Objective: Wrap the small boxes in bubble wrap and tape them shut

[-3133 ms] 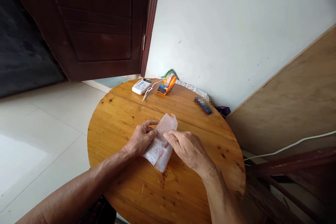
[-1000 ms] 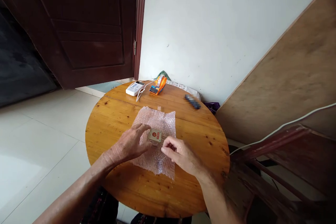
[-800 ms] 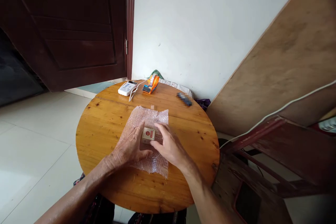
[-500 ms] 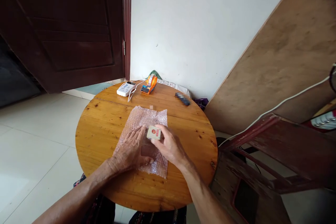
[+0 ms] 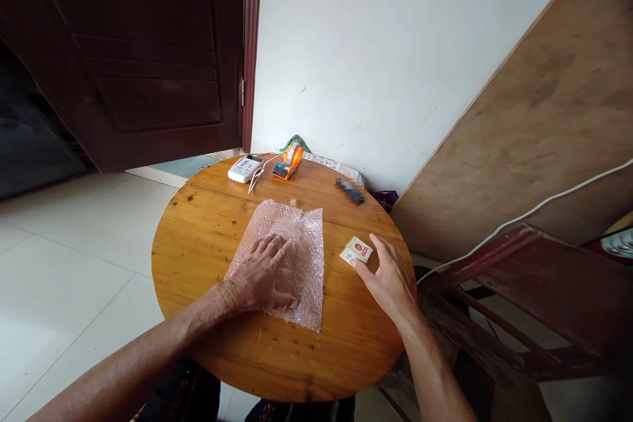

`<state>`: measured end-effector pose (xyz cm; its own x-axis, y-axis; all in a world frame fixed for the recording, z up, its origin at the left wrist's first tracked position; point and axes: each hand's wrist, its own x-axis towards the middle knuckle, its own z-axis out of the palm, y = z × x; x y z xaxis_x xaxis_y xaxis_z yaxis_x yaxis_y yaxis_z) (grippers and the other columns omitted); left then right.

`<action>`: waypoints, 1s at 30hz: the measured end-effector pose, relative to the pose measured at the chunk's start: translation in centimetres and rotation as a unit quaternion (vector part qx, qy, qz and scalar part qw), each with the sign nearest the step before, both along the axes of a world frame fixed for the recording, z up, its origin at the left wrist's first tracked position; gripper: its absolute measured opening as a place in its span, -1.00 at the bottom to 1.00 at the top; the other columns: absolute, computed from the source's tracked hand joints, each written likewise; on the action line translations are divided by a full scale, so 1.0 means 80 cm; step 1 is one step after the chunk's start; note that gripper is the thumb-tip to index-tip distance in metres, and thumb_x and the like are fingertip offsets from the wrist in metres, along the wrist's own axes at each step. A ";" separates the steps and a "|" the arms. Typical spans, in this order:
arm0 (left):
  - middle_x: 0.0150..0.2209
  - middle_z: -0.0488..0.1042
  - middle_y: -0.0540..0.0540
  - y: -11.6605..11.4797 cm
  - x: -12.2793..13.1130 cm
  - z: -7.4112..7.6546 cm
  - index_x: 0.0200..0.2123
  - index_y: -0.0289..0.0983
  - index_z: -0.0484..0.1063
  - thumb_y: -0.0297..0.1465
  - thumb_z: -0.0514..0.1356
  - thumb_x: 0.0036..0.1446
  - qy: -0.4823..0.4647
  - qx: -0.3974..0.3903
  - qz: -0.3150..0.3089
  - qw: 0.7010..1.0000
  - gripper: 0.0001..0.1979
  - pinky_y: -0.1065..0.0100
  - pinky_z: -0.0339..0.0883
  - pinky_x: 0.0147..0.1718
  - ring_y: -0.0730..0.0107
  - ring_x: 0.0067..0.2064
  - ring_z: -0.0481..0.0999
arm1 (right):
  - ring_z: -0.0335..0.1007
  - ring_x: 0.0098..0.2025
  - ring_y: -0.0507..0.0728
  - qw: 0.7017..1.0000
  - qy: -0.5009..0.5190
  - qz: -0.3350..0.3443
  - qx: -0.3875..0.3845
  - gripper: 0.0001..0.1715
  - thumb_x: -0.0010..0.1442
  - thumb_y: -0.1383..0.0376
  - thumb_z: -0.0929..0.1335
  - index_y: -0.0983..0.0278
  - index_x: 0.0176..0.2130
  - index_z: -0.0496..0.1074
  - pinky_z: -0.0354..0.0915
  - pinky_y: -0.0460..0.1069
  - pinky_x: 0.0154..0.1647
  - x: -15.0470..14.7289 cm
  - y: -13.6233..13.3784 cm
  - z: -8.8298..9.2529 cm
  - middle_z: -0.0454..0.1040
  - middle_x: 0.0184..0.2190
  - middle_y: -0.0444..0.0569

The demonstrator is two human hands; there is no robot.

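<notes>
A sheet of clear bubble wrap [image 5: 304, 264] lies flat on the round wooden table [image 5: 192, 244]. My left hand [image 5: 262, 273] rests palm down on it, fingers stretched out and thumb spread towards the lower right. To the right of the wrap is a small pale box [image 5: 357, 250] with a red emblem and what looks like a barcode on its side. Around the box's right end is my right hand [image 5: 388, 273], thumb and fingers apart. The thumb tip is close to the lower edge of the box; whether it touches is unclear.
Towards the back of the table are a white device [image 5: 244, 169] with a cable, an orange tape dispenser [image 5: 288, 163] and a dark, blurred-out object [image 5: 350, 190]. A wooden chair [image 5: 539, 277] stands at the right, below a leaning board [image 5: 534, 105]. The white wall is behind.
My right hand has carried the small box from above the bubble wrap to the right side of the table and opened its fingers. My left hand stays on the wrap.
</notes>
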<state>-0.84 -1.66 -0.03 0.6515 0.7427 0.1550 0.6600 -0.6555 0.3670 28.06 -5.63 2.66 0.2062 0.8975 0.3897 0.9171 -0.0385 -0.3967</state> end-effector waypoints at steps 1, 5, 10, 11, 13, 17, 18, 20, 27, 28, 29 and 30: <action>0.34 0.11 -0.45 0.000 0.001 -0.001 0.34 -0.36 0.07 0.18 0.32 -0.18 0.000 0.002 0.004 1.000 0.15 -0.15 -0.12 0.32 -0.26 0.37 0.04 | 0.30 0.20 0.39 1.000 -0.004 0.015 0.021 -0.37 0.13 0.17 0.35 0.30 0.16 0.35 0.22 0.30 0.19 -0.010 -0.001 0.007 0.38 0.17 0.23; 0.34 0.11 -0.44 0.000 0.005 -0.005 0.34 -0.31 0.09 0.20 0.31 -0.19 -0.009 0.017 0.010 1.000 0.14 -0.19 -0.14 0.30 -0.29 0.36 0.04 | 0.32 0.18 0.28 0.984 0.010 0.172 0.050 -0.60 0.27 0.24 0.26 0.21 0.07 0.43 0.24 0.22 0.22 -0.073 0.005 0.032 0.40 0.14 0.12; 0.33 0.13 -0.41 0.003 0.007 -0.006 0.32 -0.28 0.12 0.23 0.27 -0.18 -0.008 0.025 0.000 1.000 0.11 -0.24 -0.15 0.29 -0.30 0.36 0.04 | 0.26 0.22 0.23 0.969 -0.045 0.239 -0.039 -0.52 0.27 0.38 0.21 0.28 0.16 0.35 0.20 0.17 0.26 -0.130 0.049 0.018 0.37 0.17 0.13; 0.33 0.13 -0.41 0.003 0.007 -0.006 0.33 -0.28 0.12 0.25 0.25 -0.17 -0.006 0.025 -0.002 1.000 0.11 -0.24 -0.16 0.30 -0.29 0.36 0.04 | 0.25 0.22 0.25 0.971 -0.068 0.220 -0.058 -0.52 0.28 0.36 0.22 0.32 0.17 0.35 0.19 0.18 0.26 -0.131 0.058 0.009 0.37 0.18 0.17; 0.34 0.11 -0.44 0.002 0.004 -0.007 0.34 -0.31 0.11 0.29 0.20 -0.15 -0.003 0.026 0.001 1.000 0.13 -0.23 -0.18 0.31 -0.29 0.37 0.02 | 0.25 0.23 0.31 0.975 -0.105 0.174 -0.088 -0.53 0.31 0.30 0.23 0.36 0.18 0.33 0.19 0.22 0.23 -0.128 0.071 -0.009 0.35 0.19 0.22; 0.37 0.06 -0.45 -0.005 -0.014 -0.009 0.31 -0.34 0.17 0.33 0.14 -0.13 0.000 0.033 0.006 0.999 0.12 -0.21 -0.19 0.32 -0.30 0.40 -0.05 | 0.18 0.29 0.34 0.977 -0.129 0.142 -0.092 -0.48 0.37 0.22 0.18 0.36 0.23 0.27 0.14 0.24 0.24 -0.116 0.077 -0.033 0.26 0.28 0.23; 0.37 0.06 -0.43 -0.006 -0.023 -0.009 0.31 -0.34 0.17 0.32 0.14 -0.12 0.000 0.034 0.006 0.999 0.11 -0.21 -0.18 0.33 -0.29 0.40 -0.04 | 0.17 0.30 0.33 0.977 -0.129 0.145 -0.090 -0.47 0.37 0.22 0.18 0.38 0.24 0.26 0.13 0.23 0.25 -0.115 0.076 -0.035 0.25 0.29 0.24; 0.37 0.07 -0.41 -0.010 -0.042 -0.007 0.32 -0.31 0.16 0.31 0.13 -0.10 0.003 0.031 0.006 1.000 0.09 -0.21 -0.15 0.32 -0.28 0.40 -0.03 | 0.18 0.29 0.32 0.977 -0.128 0.146 -0.089 -0.47 0.37 0.21 0.18 0.38 0.24 0.26 0.13 0.22 0.25 -0.114 0.075 -0.037 0.25 0.29 0.23; 0.34 0.17 -0.30 -0.030 -0.074 0.010 0.27 -0.19 0.24 0.13 0.12 0.13 0.027 0.012 0.034 0.999 -0.23 -0.33 -0.14 0.28 -0.22 0.38 0.04 | 0.20 0.28 0.34 0.981 -0.119 0.134 -0.069 -0.49 0.36 0.21 0.17 0.36 0.21 0.29 0.16 0.23 0.23 -0.115 0.077 -0.039 0.27 0.27 0.22; 0.33 0.19 -0.30 -0.034 -0.069 0.013 0.25 -0.20 0.27 0.09 0.10 0.18 0.026 0.015 0.044 0.999 -0.29 -0.32 -0.12 0.28 -0.20 0.38 0.05 | 0.20 0.27 0.33 0.982 -0.117 0.136 -0.063 -0.49 0.37 0.21 0.17 0.38 0.20 0.30 0.16 0.22 0.23 -0.115 0.077 -0.039 0.28 0.26 0.23; 0.32 0.21 -0.30 -0.038 -0.061 0.017 0.23 -0.22 0.29 0.05 0.09 0.21 0.025 0.018 0.050 0.998 -0.35 -0.30 -0.10 0.29 -0.19 0.38 0.06 | 0.21 0.26 0.32 0.982 -0.113 0.139 -0.057 -0.50 0.37 0.22 0.16 0.38 0.18 0.31 0.17 0.21 0.22 -0.114 0.077 -0.039 0.30 0.25 0.23; 0.32 0.22 -0.31 -0.042 -0.051 0.021 0.21 -0.24 0.32 0.02 0.09 0.23 0.025 0.021 0.050 0.998 -0.38 -0.28 -0.08 0.29 -0.18 0.38 0.06 | 0.23 0.25 0.31 0.982 -0.110 0.143 -0.050 -0.51 0.37 0.24 0.15 0.38 0.17 0.32 0.19 0.20 0.22 -0.113 0.077 -0.039 0.31 0.23 0.22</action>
